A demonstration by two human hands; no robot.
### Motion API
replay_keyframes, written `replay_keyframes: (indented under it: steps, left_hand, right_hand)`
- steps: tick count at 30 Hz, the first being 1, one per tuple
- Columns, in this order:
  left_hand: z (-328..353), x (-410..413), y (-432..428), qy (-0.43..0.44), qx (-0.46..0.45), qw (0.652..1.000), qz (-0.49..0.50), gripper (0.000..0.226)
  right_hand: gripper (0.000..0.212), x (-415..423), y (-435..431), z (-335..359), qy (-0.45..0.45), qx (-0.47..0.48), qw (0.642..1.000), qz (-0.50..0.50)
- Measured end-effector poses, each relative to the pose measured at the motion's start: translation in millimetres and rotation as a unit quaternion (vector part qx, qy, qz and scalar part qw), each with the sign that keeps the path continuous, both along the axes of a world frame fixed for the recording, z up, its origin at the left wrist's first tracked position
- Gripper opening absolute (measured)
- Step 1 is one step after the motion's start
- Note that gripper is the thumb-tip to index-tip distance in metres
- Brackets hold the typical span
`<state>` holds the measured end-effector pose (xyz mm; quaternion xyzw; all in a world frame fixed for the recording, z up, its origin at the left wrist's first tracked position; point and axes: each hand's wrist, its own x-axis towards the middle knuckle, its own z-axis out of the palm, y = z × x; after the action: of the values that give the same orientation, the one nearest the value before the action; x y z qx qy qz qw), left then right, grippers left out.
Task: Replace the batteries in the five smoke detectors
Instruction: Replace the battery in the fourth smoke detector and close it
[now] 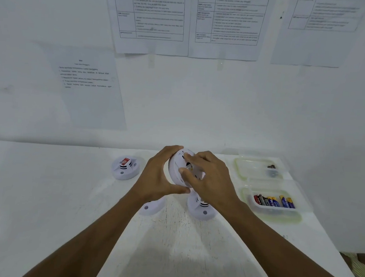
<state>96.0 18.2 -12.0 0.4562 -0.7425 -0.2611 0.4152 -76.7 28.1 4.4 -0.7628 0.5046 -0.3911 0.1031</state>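
Smoke detector (pixel 176 170) held tilted above the table (pixel 43 193), mid-width near its far edge; left hand (pixel 159 175) has fingers and thumb clamped round the rim, right hand (pixel 211 179) has fingers bent, thumb and tips on the back face. Three other detectors on the table: one (pixel 125 166) left of the hands, two (pixel 152 207) (pixel 200 208) under the wrists. Batteries (pixel 273 201) lie in a clear tray (pixel 275 214) at the right edge.

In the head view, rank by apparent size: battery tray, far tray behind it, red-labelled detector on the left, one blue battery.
Tied first: battery tray and far tray; the nearer looks bigger, perhaps only from closeness.
Then: red-labelled detector.
Smallest: blue battery.
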Motion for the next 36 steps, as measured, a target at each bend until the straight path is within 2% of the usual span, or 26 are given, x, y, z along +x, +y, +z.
replay_keyframes:
  steps: [2,5,10,14,17,19,21,24,29,32,36]
  left_hand:
    - [-2,0,4,-0.001,0.004,1.0,-0.017,0.095]
    - [-3,1,3,-0.017,0.012,1.0,-0.014,0.085]
    - [9,-4,7,-0.056,-0.031,0.997,0.038,0.098]
    - [8,-3,1,-0.055,0.002,0.998,0.026,0.101]
    - [5,-5,-6,-0.029,0.034,0.999,-0.011,0.107]
    - [6,-8,-7,-0.032,0.025,0.999,0.006,0.112]
    - [9,-10,-6,-0.03,0.013,0.999,0.014,0.117]
    - [2,-8,-8,-0.02,0.023,1.0,-0.006,0.119]
    - [0,-9,-12,-0.021,0.06,0.998,-0.013,0.086]
    - [5,-7,-11,-0.038,0.004,0.999,0.016,0.103]
    - [9,-15,-13,-0.018,-0.021,0.998,0.049,0.101]
  right_hand:
    - [0.049,2,1,0,-0.017,0.003,1.0,-0.016]
    - [0.048,7,2,2,-0.016,0.015,0.999,-0.035]
    - [0.052,14,4,3,-0.035,0.046,0.997,-0.058]
    - [0.038,9,-1,3,-0.065,0.092,0.993,-0.044]
    - [0.051,6,-3,10,-0.124,0.15,0.98,-0.042]
    - [0.06,6,-3,14,-0.136,0.179,0.974,-0.039]
    - [0.058,2,-2,16,-0.155,0.185,0.97,-0.029]
    - [0.049,-12,-7,18,-0.258,0.222,0.94,0.0]
    - [0.036,-33,-8,16,-0.347,0.262,0.898,0.065]
    - [0.029,-40,-10,12,-0.371,0.269,0.886,0.072]
    - [0.029,-33,-6,2,-0.374,0.285,0.877,0.096]
